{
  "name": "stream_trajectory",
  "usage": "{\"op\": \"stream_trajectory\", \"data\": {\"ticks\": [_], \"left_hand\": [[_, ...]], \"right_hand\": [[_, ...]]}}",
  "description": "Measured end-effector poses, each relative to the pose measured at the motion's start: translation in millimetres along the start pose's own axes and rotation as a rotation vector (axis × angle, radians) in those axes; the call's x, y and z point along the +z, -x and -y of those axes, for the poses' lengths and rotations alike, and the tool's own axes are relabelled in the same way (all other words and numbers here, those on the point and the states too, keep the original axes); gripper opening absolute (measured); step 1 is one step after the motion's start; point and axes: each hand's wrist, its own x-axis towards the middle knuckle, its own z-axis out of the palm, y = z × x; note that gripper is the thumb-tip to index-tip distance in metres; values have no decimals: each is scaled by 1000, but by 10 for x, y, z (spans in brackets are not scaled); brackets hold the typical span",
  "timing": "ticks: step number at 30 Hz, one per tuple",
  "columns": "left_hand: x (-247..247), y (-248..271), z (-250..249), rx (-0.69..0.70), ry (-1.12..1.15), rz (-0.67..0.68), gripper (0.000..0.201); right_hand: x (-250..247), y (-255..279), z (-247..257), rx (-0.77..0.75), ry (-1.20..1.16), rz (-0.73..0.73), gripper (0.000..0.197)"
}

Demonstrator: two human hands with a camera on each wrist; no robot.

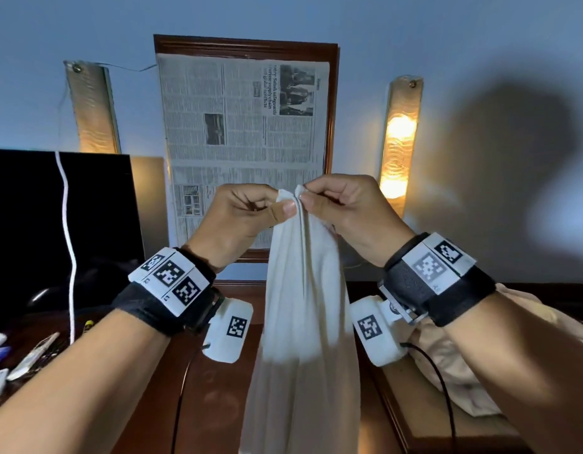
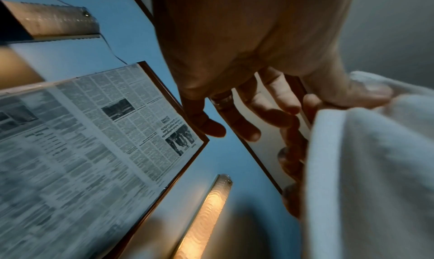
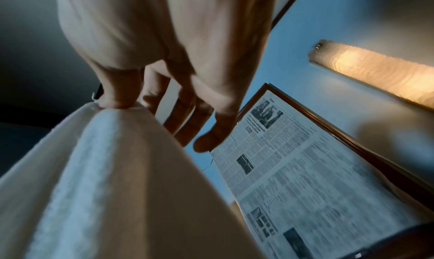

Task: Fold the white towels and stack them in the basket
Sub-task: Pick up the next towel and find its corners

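White towel [image 1: 303, 322] held up in the air by its top corners, over a dark wooden table [image 1: 218, 404].

Plain white terry, unmarked, hanging in long vertical folds. Left hand [image 1: 241, 217] and right hand [image 1: 342, 208] each pinch a top corner between thumb and forefinger, corners brought together and touching. Behind: a framed newspaper [image 1: 247, 132] turned sideways; the headline partly reads "safeguards … supply chain". Lit wall lamp [image 1: 398, 145] to its right, dark screen [image 1: 60, 224] to the left, beige cloth [image 1: 454, 365] on the table at right.
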Motion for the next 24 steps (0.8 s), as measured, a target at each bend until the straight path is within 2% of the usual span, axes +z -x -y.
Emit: {"op": "stream_trajectory", "data": {"ticks": [2,5,7,9,11,13,15,19,22,24], "left_hand": [[-60,-24,73,-14,22,-6,24],[-125,-24,175,-51,-16,-46,62],[-145,5,223,-71,-46,-55,71],[-174,47,267,-101,-70,-67,69],[-205,104,316,-155,-93,-93,68],[-198,209,350,-237,-94,-97,52],[-154,353,366,-309,-73,-85,42],[52,573,359,-393,10,-108,50],[200,617,355,-366,-187,-50,36],[197,600,356,-372,-284,-19,38]], "right_hand": [[47,48,-31,54,-70,75,14],[141,118,-118,146,-183,181,24],[199,152,-173,203,-267,187,24],[246,187,-243,243,-336,172,34],[323,227,-307,264,-364,160,19],[394,249,-369,248,-333,127,4],[408,255,-428,217,-234,58,10],[344,212,-524,155,83,34,18],[331,190,-591,149,233,52,15],[298,191,-630,142,322,65,16]]}}
